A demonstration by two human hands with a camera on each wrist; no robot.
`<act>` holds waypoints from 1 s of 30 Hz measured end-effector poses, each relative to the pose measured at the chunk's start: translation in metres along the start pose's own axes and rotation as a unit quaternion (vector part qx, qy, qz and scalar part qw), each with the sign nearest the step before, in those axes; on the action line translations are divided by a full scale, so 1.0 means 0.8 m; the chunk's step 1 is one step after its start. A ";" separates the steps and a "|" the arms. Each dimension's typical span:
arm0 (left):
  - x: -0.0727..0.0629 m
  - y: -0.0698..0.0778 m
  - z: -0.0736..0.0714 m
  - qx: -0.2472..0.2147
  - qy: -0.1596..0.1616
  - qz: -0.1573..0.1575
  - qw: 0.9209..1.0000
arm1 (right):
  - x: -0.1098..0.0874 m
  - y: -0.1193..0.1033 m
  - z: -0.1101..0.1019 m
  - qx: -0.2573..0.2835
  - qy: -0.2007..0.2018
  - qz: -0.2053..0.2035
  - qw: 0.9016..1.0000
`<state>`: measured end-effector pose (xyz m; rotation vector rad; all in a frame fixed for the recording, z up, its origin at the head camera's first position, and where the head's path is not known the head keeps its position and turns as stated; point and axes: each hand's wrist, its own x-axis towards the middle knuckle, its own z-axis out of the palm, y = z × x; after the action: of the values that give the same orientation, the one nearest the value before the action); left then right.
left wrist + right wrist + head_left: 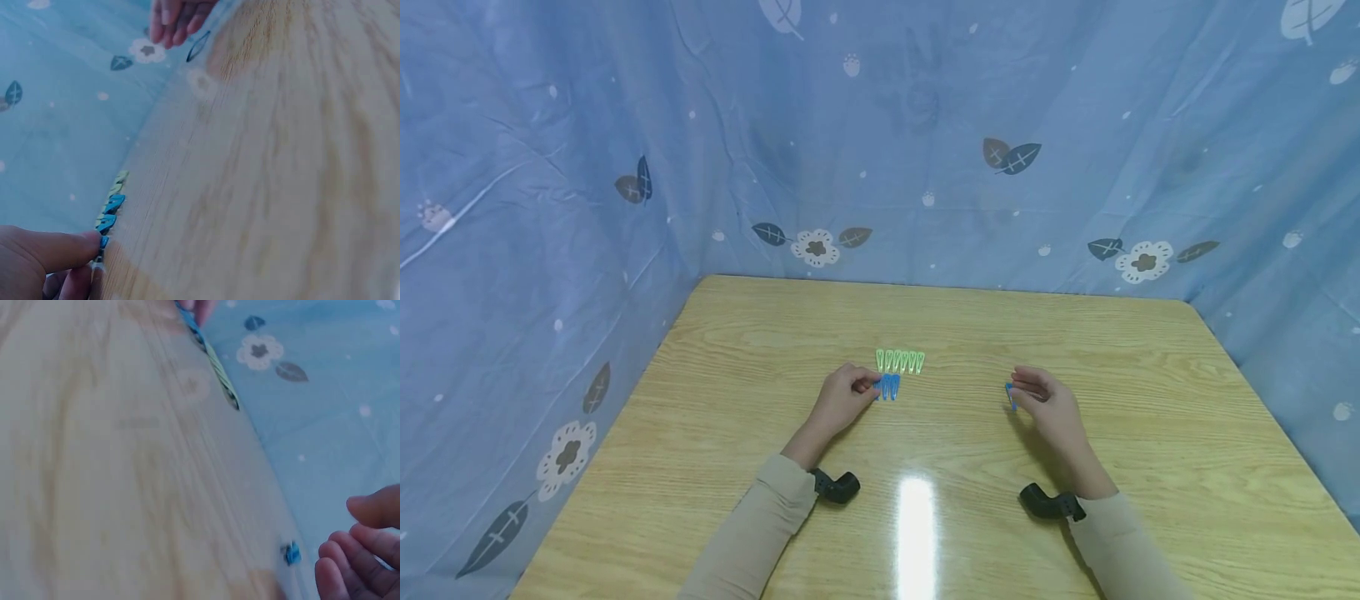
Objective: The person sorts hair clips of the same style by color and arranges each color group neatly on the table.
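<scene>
Two rows of snap hair clips lie on the table: several green clips (900, 361) side by side, and below them a short row of blue clips (891, 387). My left hand (847, 398) is at the left end of the blue row, pinching the leftmost blue clip (104, 241) between thumb and finger. Off to the right, a single blue clip (1011, 397) is beside the fingertips of my right hand (1051, 412). The right wrist view shows that lone blue clip (291, 553) apart from the loosely bent fingers, with nothing between thumb and fingers.
The wooden table (737, 333) reaches back to a blue patterned curtain (917, 150), which also hangs along both sides. Each wrist carries a black camera mount (837, 487). A bright light reflection shows on the near part of the tabletop.
</scene>
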<state>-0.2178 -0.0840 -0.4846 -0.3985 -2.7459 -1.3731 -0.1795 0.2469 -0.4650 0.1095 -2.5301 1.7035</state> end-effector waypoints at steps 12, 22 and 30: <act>-0.001 -0.003 0.001 -0.002 0.003 0.001 1.000 | 0.000 0.013 -0.010 -0.099 0.009 0.024 0.995; 0.000 -0.002 0.000 -0.003 0.003 0.007 1.000 | 0.015 0.003 -0.004 -0.179 -0.004 0.046 0.983; -0.001 -0.005 0.001 -0.001 -0.001 0.014 1.000 | 0.022 -0.007 0.000 -0.176 -0.039 0.065 0.981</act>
<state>-0.2182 -0.0857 -0.4881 -0.4360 -2.7306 -1.3696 -0.1967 0.2448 -0.4573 -0.0159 -2.9082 1.2815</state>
